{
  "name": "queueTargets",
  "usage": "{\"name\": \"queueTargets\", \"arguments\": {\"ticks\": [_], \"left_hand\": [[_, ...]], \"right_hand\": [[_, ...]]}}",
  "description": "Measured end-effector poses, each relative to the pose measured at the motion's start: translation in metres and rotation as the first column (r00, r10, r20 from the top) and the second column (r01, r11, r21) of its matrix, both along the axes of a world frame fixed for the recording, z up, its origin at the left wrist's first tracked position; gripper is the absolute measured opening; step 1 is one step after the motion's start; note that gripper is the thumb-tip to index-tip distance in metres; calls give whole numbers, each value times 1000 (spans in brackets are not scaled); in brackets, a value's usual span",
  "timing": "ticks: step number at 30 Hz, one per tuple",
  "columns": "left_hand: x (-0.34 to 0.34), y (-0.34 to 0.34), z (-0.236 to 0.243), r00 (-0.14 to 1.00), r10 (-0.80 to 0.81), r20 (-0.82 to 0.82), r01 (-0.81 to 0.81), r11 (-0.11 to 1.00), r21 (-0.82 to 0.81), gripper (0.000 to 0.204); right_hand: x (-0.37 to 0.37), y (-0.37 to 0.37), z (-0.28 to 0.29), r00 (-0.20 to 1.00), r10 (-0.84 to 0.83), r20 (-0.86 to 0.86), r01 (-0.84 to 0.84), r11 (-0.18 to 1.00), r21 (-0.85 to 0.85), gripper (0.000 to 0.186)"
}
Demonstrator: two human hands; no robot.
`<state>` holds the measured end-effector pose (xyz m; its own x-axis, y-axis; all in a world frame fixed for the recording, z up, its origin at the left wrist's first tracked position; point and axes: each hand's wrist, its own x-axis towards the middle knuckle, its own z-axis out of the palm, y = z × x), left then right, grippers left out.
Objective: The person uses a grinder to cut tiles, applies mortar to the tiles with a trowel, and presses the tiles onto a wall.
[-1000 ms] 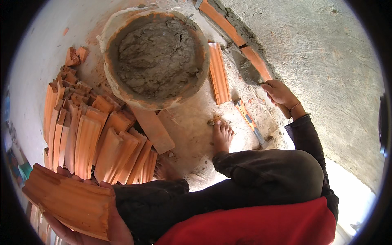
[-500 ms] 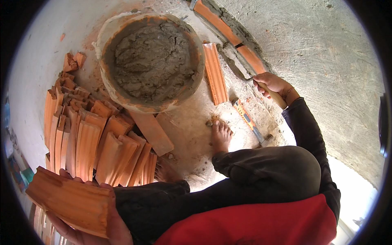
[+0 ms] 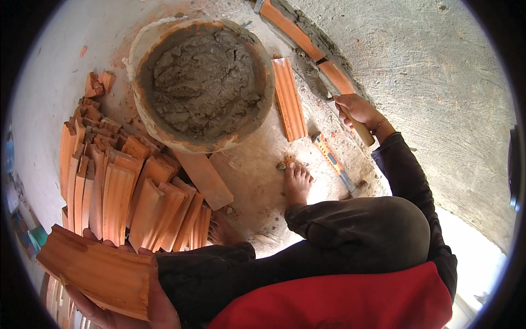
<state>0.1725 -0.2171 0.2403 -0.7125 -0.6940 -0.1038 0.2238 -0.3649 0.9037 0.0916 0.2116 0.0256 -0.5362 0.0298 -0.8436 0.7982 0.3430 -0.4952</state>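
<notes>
Left hand (image 3: 139, 304) cupped beneath a ribbed, rough orange clay tile (image 3: 96, 271), low at left. Right hand (image 3: 353, 108) clenched round a wooden-handled trowel (image 3: 350, 118) beside laid bricks (image 3: 309, 46), near a round basin of lumpy grey mortar (image 3: 205, 82).

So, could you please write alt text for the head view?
A squatting person's left hand holds a ridged orange clay brick, and the right hand grips a wooden-handled trowel by a round pan of grey mortar and stacked bricks.
</notes>
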Motion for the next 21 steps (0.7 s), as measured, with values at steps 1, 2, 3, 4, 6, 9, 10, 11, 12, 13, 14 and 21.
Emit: {"name": "queueTargets", "arguments": {"ticks": [1,2,3,4,6,9,10,11,12,13,14,21], "left_hand": [[0,0,0,1000,22,4,-22,999,-24,20],[1,-2,0,999,-6,-36,9,998,65,20],[3,-5,1,997,-32,-77,44,987,154,21],[4,-7,1,991,-53,-120,81,967,240,21],[2,-4,-2,996,-6,-94,18,992,124,21],[3,-6,1,997,-68,-20,70,994,86,19],[5,-7,3,994,-110,12,109,989,96,18],[5,-7,3,997,-75,4,75,993,91,20],[4,-6,2,999,-39,-4,40,995,88,22],[5,-6,2,1000,-2,-13,3,996,85,23],[13,-16,4,989,-46,139,36,997,70,34],[34,-35,10,894,-91,440,65,995,74,64]], "right_hand": [[3,0,-2,1000,-16,-11,16,1000,17,38],[5,0,-4,999,-30,-23,31,999,32,38],[7,-1,-6,999,-6,-40,9,997,82,38],[9,-4,-9,998,20,-55,-13,991,130,38],[12,-7,-16,993,78,-92,-58,976,209,38],[17,-12,-23,979,156,-133,-110,947,302,39],[18,-16,-24,977,169,-132,-116,936,334,40],[20,-19,-25,974,182,-132,-123,923,365,41],[22,-19,-26,953,251,-167,-160,891,426,41],[24,-18,-27,926,322,-197,-193,852,486,40],[26,-17,-26,892,393,-222,-220,808,546,40],[34,-64,67,705,440,-556,-48,811,583,19]]}}
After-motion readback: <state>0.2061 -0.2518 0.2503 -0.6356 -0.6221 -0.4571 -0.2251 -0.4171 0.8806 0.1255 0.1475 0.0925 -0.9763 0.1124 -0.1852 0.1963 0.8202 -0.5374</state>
